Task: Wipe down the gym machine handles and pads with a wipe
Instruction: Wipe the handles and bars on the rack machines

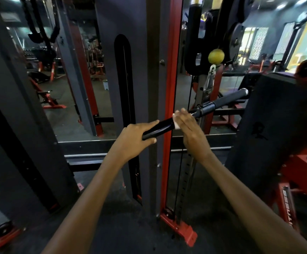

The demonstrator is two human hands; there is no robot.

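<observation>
Gym floor point(94, 125), left hand point(134, 136) gripping bar point(160, 128), right hand point(189, 129) pressing wipe point(176, 123)

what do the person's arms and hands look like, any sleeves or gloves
Both forearms are bare in the head view, with no sleeves showing. The left hand and right hand wear no gloves, and no watch, bands or rings can be seen on them.

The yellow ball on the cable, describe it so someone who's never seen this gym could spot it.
Find the red upright post in the middle. Right of it, above the black bar the hands hold, hangs a yellow ball over a silver clip. Nothing else nearby is yellow and round.
</observation>
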